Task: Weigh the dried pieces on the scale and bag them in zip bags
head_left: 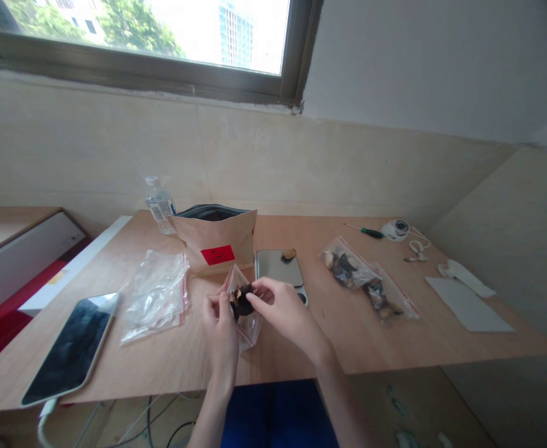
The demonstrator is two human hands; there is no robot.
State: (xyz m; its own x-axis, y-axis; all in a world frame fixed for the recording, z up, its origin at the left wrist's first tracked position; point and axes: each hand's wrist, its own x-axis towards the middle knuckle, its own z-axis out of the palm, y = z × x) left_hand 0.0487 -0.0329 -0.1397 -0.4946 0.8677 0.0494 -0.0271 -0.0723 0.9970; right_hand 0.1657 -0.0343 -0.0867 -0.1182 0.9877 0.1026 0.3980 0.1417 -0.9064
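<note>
1. Plastic bag (251,336), clear and open, is between both hands.
2. The left hand (221,317) pinches its edge; the right hand (277,303) pinches a dark piece (244,303) at its mouth.
3. Just beyond the hands are a brown pouch (221,233) and a scale (274,269).

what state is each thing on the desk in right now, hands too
left hand, closed on the small bag
right hand, pinching the dark piece
small bag, open
paper bag, upright, open
bottle, upright, capped
scale, bearing one slice
phone, screen dark, cable plugged in
filled bags, lying down, seal unclear
screwdriver, lying flat
</note>
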